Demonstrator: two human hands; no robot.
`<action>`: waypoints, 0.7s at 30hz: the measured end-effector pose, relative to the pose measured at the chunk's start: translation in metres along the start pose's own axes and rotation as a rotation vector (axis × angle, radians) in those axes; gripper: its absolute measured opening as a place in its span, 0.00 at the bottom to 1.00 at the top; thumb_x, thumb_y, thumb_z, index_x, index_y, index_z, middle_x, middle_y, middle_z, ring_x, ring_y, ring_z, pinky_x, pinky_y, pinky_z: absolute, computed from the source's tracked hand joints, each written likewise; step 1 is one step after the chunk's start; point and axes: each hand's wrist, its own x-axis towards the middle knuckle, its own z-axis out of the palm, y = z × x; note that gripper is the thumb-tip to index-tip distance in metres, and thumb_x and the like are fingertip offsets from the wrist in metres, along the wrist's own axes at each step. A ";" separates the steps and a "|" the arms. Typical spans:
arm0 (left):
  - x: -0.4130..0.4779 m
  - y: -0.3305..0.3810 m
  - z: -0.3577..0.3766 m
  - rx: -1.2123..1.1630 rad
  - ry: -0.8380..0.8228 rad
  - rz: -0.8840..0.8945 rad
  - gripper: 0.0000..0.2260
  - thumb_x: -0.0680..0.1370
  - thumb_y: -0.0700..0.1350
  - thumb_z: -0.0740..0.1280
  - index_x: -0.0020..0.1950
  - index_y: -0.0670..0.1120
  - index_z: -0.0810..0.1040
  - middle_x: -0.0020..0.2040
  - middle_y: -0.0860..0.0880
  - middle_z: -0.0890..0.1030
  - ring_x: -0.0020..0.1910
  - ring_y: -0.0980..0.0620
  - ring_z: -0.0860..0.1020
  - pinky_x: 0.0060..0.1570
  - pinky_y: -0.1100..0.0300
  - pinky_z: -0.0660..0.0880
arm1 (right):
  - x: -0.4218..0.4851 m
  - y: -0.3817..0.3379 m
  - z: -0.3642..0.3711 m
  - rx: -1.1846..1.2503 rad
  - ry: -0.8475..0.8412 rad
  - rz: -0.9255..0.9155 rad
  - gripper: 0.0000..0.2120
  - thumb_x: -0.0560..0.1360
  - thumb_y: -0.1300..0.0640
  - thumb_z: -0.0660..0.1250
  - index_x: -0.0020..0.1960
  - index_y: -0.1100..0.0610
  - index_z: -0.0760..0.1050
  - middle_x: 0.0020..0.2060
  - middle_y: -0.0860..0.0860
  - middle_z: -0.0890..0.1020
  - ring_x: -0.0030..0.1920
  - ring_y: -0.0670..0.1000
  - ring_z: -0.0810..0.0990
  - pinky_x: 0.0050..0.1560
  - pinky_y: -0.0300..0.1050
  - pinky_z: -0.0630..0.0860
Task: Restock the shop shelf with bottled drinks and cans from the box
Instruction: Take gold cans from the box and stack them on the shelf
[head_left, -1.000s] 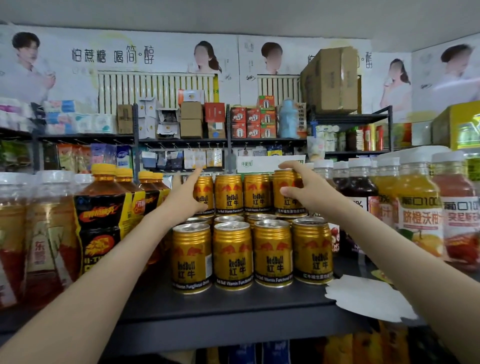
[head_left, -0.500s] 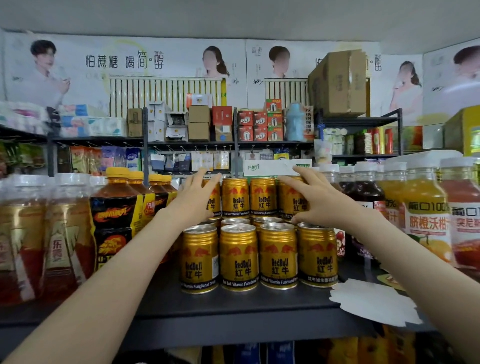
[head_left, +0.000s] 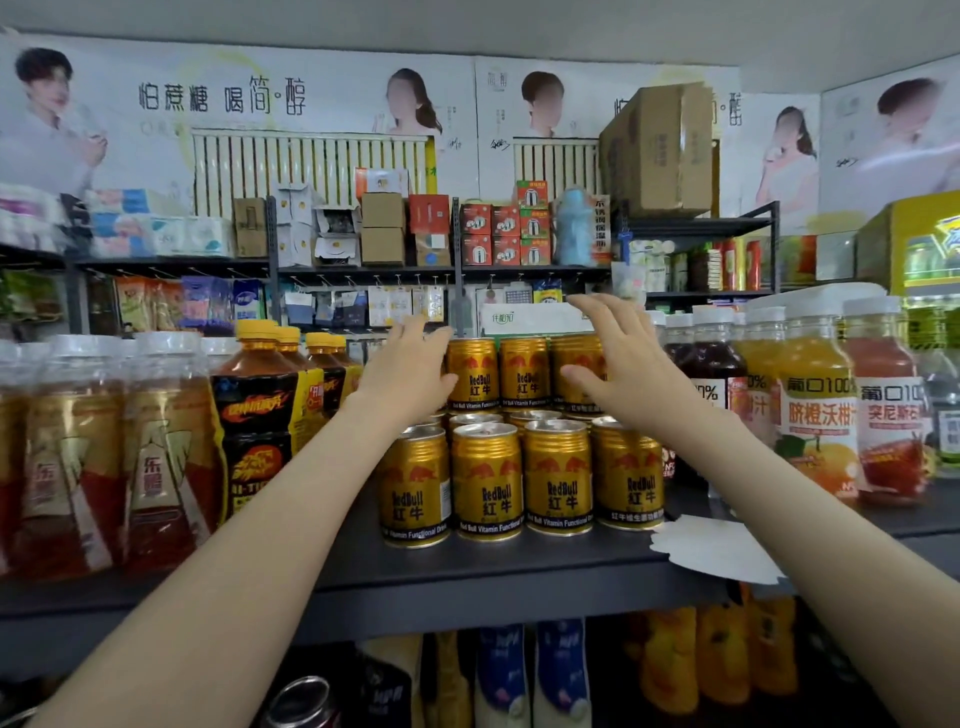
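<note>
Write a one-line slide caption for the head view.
Left hand and right hand, both open, flank the upper tier of Red Bull cans on the shelf.

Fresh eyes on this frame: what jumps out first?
The gold cans, stacked two tiers high on the shelf. The left hand and right hand flank the upper tier, fingers open. Juice bottles stand to their right, yellow-capped bottles to their left.
</note>
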 end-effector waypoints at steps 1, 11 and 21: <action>-0.009 0.006 -0.004 -0.045 0.030 0.007 0.26 0.80 0.50 0.63 0.76 0.49 0.60 0.76 0.44 0.57 0.74 0.43 0.58 0.66 0.47 0.67 | -0.004 -0.008 0.002 0.044 0.053 -0.007 0.30 0.77 0.53 0.65 0.75 0.53 0.56 0.72 0.52 0.62 0.73 0.52 0.56 0.70 0.48 0.57; -0.188 0.026 -0.042 -0.187 0.456 -0.067 0.18 0.79 0.44 0.64 0.68 0.43 0.72 0.64 0.45 0.75 0.61 0.48 0.75 0.50 0.63 0.69 | -0.087 -0.110 0.023 0.390 0.219 -0.185 0.17 0.77 0.61 0.64 0.66 0.62 0.70 0.58 0.55 0.76 0.61 0.50 0.70 0.61 0.29 0.59; -0.427 -0.027 -0.067 0.115 0.194 -0.519 0.18 0.77 0.44 0.65 0.66 0.41 0.73 0.60 0.44 0.77 0.58 0.47 0.77 0.50 0.60 0.74 | -0.223 -0.290 0.099 0.772 -0.222 -0.342 0.18 0.77 0.59 0.65 0.66 0.61 0.70 0.59 0.55 0.75 0.62 0.53 0.70 0.63 0.45 0.67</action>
